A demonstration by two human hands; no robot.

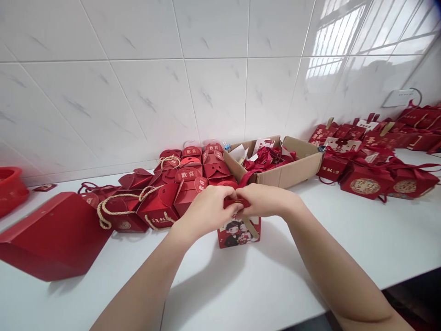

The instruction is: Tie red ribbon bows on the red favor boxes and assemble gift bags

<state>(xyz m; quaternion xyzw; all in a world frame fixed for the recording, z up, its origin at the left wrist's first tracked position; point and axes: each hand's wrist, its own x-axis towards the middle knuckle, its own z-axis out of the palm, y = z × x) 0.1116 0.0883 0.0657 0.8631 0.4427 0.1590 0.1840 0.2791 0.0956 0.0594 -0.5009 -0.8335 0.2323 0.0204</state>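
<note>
A small red gift box [237,233] with a cartoon couple printed on its front stands upright on the white table, in the middle of the view. Both hands meet over its top. My left hand [214,207] is closed at the upper left, thumb and fingers pinching the red top part. From the right, my right hand [259,201] pinches at the same top, its fingers touching those of the left. A dark red ribbon [246,177] shows just behind the fingers. A gold strip [251,228] hangs down the box front. The fingers partly hide what they pinch.
Behind on the left crowd several red gift boxes [188,186], some with rope handles. A cardboard box [289,170] of red ribbons and cards stands at the back. Ribboned boxes [365,181] fill the right. Far left are a large red box [58,236] and a red basin [12,191].
</note>
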